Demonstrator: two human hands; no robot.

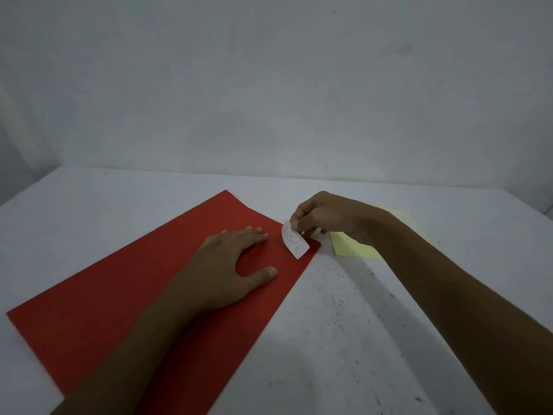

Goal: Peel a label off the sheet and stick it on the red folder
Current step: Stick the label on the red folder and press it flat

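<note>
The red folder (125, 298) lies flat and diagonal across the white table. My left hand (230, 265) rests palm down on its upper part, fingers spread. My right hand (326, 217) pinches the top end of a small white label (295, 242) with handwriting on it. The label hangs curved over the folder's right corner, its lower end at or just above the red surface. The pale yellow label sheet (353, 245) lies on the table to the right, mostly hidden under my right hand and forearm.
The white table (344, 324) is speckled with dark marks to the right of the folder. A plain grey-white wall (269, 85) rises right behind the table's far edge. The table's left edge falls away at the far left.
</note>
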